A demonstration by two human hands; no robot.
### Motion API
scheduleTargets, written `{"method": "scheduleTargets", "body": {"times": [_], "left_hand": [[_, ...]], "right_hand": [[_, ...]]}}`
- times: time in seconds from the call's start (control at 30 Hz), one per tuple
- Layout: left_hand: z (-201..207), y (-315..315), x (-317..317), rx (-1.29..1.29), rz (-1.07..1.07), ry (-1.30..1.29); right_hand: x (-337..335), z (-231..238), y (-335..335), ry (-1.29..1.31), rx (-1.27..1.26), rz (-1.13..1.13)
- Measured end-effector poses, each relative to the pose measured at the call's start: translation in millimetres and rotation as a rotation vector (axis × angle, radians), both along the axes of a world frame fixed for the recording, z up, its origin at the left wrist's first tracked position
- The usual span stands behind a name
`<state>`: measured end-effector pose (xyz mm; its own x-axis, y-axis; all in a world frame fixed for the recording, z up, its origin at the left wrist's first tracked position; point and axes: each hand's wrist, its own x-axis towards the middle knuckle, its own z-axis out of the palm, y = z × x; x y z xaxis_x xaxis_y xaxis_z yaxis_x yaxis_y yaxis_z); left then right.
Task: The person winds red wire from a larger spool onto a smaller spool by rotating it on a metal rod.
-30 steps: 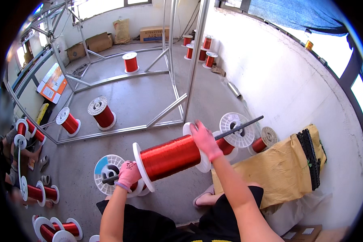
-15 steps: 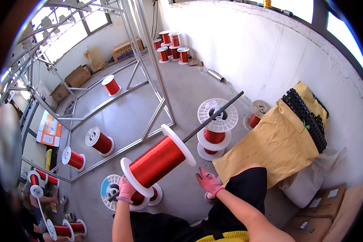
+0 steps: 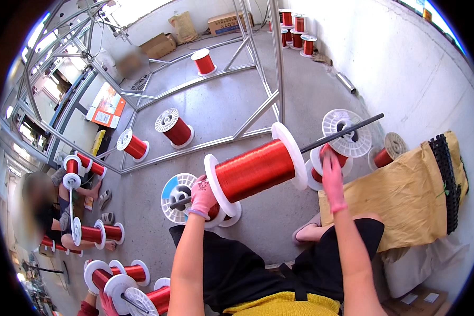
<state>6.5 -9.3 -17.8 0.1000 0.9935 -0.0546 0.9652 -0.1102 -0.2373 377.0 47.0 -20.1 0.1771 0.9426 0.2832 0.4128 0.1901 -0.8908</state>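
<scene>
A large spool of red wire (image 3: 255,169) with white flanges lies tilted across a dark rod (image 3: 347,129), which passes through its core. My left hand (image 3: 203,197), in a pink glove, is closed round the rod just outside the left flange. The rod's left end sticks out past it, over a white slotted spool (image 3: 177,190) on the floor. My right hand (image 3: 333,181), also gloved in pink, reaches with stretched fingers to the red winding of a standing spool below the rod. A white spool flange (image 3: 346,126) stands behind the rod's right part.
A metal frame (image 3: 195,138) spans the floor ahead, with several red spools (image 3: 174,129) inside and beside it. A tan sack (image 3: 389,197) lies at the right by the wall. At the lower left, a co-worker's gloved hand (image 3: 108,304) is among spools; another person (image 3: 42,205) sits further back.
My view has turned left. My right hand has moved forward from above the floor near my knee to the standing spool. My left hand stays on the rod.
</scene>
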Motion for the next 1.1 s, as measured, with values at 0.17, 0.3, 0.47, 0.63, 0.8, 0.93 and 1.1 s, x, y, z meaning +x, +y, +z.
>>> {"method": "scheduleTargets", "body": {"times": [0.17,0.3,0.47,0.63,0.8,0.93,1.1], "left_hand": [[-0.3,-2.6,0.5,0.034,0.002,-0.044],[-5.7,-2.4,-4.2,0.073,-0.012,-0.094],[-10.5,-3.3,-7.8,-0.037,-0.004,-0.139],[-15.5,-0.9,-8.4,0.045,-0.034,0.151],[-20.7,-5.6,-6.7,0.108,-0.022,-0.114],[-17.0,-0.9,-9.2,0.108,0.026,-0.090],[-15.8,-3.0,-7.2,0.170,0.021,-0.109]], "right_hand": [[-62.5,100.3,73.5,0.065,-0.301,0.248],[-90.4,102.9,88.4,-0.519,-0.391,0.342],[-54.5,8.8,8.1,-0.163,0.116,0.234],[-11.7,-137.6,-101.9,-1.269,-0.467,0.085],[5.9,-172.4,-77.3,-0.692,-0.089,0.087],[5.3,-146.2,-69.0,-0.725,-0.198,0.151],[7.3,-158.7,-104.0,-0.571,-0.522,0.204]]}}
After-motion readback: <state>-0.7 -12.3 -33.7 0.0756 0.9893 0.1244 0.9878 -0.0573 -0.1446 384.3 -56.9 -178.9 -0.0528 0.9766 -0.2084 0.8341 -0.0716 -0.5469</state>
